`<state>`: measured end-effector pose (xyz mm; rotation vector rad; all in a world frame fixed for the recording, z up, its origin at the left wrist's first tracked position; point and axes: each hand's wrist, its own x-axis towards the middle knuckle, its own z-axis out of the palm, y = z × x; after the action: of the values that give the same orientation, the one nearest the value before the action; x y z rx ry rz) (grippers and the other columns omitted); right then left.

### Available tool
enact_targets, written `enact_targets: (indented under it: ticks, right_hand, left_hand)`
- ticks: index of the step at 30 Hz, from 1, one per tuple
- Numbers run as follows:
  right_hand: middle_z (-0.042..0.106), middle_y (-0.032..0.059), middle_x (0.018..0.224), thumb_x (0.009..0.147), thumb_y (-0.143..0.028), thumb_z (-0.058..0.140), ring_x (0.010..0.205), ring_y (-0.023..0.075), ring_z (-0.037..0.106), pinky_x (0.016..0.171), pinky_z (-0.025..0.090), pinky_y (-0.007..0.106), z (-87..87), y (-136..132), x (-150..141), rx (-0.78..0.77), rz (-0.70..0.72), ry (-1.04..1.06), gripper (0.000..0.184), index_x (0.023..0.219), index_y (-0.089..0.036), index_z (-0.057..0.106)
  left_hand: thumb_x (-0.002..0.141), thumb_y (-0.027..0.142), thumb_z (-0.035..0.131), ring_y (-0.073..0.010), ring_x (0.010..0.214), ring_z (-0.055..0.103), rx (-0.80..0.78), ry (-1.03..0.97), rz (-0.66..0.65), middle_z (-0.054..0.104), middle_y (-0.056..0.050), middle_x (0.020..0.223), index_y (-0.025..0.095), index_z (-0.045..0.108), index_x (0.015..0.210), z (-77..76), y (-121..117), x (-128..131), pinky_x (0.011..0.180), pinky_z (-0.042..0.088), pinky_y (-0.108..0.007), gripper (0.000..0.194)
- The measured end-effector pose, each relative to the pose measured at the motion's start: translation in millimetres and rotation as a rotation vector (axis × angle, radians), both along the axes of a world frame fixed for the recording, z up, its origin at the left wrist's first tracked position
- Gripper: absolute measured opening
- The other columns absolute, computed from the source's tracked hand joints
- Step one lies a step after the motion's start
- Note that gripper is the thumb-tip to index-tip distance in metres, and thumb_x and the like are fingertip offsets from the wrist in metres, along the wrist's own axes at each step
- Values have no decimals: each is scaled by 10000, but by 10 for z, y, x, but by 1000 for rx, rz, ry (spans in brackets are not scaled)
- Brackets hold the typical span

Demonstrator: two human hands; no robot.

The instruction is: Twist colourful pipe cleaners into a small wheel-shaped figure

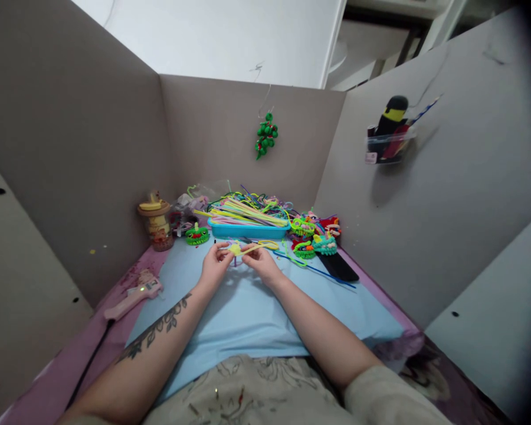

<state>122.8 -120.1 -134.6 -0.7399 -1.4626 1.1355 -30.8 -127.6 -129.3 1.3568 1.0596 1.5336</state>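
Between my hands is a small yellow pipe-cleaner piece [235, 249], with a loose yellow strand [259, 246] running off it to the right. My left hand [216, 262] pinches the piece from its left side. With thumb and fingers together, my right hand [262, 264] grips the yellow strand close to the piece. A bit of purple shows just behind and below the yellow piece; how it is joined cannot be made out. Both hands are just above the light blue mat [243, 307], in front of the blue tray [248, 231] heaped with pipe cleaners [248, 212].
Finished green [197, 235] and turquoise [325, 244] fuzzy figures flank the tray. A black phone-like slab [340, 267] and a blue pipe cleaner [318, 270] lie right. At left are a pink glue gun [135, 298] and a lidded cup [156, 224]. Grey partitions [252, 100] enclose the table.
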Motion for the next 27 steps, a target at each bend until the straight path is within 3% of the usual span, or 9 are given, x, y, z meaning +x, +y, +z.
enact_targets:
  ticks: [6,12,17,23,27]
  right_hand:
    - [558,-19,686,651,-362,666,632,124,506,615,406,252,2,17,26,-3,-62,43,241,782,-188,565]
    - [569,-14,738,642,-347,682,645,121,510,617,412,246,10,-8,33,-3,-32,80,286,865,-198,582]
    - [560,-22,687,641,-351,688,623,117,505,610,414,244,0,-10,28,5,-7,78,231,776,-190,592]
    - [538,-35,617,616,-302,680,555,107,461,527,368,225,-28,66,50,-58,-101,130,175,730,-192,603]
    - [556,-24,652,609,-274,659,608,119,477,574,378,233,-26,109,79,-39,-199,134,129,685,-183,609]
  left_hand:
    - [595,343,705,-131,594,557,8,7,-7,602,2,684,160,532,923,-10,7,4,583,418,-250,414]
    - [617,305,687,-124,591,556,24,30,8,604,0,673,160,527,882,-21,19,6,581,408,-239,342]
    - [598,307,702,-124,605,565,13,-4,10,603,5,677,164,529,866,-53,40,10,585,409,-233,351]
    - [567,312,735,-103,569,546,-69,-106,-22,605,21,664,170,525,870,4,1,16,535,383,-210,394]
    - [554,326,754,-69,499,484,-113,-131,-93,602,28,654,164,527,881,38,-24,26,469,321,-189,429]
